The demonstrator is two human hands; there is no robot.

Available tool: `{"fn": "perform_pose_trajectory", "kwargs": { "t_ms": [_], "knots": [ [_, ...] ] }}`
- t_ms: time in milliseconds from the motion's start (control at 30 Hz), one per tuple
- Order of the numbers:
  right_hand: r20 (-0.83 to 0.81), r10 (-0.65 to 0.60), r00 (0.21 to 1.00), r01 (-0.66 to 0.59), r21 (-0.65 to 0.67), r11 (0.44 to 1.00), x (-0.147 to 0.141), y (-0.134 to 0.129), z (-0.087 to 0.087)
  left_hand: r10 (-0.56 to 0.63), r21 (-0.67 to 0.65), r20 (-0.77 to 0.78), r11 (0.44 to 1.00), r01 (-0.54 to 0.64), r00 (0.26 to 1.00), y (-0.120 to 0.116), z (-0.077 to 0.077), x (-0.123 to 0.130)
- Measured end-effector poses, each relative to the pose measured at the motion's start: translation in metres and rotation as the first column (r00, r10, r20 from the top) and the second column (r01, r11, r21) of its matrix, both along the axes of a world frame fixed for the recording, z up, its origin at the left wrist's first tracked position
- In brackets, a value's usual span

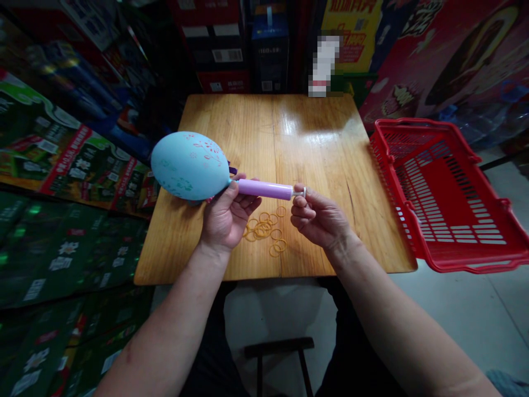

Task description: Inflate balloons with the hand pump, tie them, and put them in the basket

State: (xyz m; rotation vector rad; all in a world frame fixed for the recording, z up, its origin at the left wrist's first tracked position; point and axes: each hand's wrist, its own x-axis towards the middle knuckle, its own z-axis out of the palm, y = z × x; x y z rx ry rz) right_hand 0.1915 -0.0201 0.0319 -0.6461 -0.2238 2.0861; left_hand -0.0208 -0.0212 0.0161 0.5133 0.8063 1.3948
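Note:
A light blue balloon point(188, 165) with red and green print is inflated at the left, its neck on the tip of a purple hand pump point(266, 189). My left hand point(225, 215) is closed around the balloon's neck and the pump's front end. My right hand point(318, 215) grips the pump's white handle point(305, 192), which sits close to the barrel with a short piece of rod showing. Below the pump, several yellow rubber bands point(262, 229) lie on the wooden table point(314, 149). Something dark purple is partly hidden behind the balloon.
A red plastic basket point(450, 193) stands to the right of the table. Green packs and cartons point(78, 248) are stacked along the left. Boxes point(270, 52) line the back edge. Between my legs is a dark stool point(279, 347).

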Motion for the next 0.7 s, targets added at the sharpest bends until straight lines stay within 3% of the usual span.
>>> {"fn": "perform_pose_trajectory", "kwargs": {
  "t_ms": [300, 500, 700],
  "knots": [
    [0.006, -0.065, 0.998, 0.065, -0.017, 0.998, 0.017, 0.006, 0.004, 0.084, 0.000, -0.026, 0.996, -0.084, 0.996, 0.005, 0.005, -0.011],
    [-0.045, 0.005, 0.999, -0.007, -0.051, 0.999, 0.002, 0.000, -0.003, -0.033, 0.008, -0.021, 0.999, 0.034, 0.999, -0.004, 0.004, 0.001],
    [-0.022, 0.012, 1.000, -0.013, -0.054, 0.998, -0.004, -0.002, -0.002, -0.012, -0.009, -0.018, 1.000, 0.012, 1.000, -0.003, 0.001, 0.002]
  ]
}}
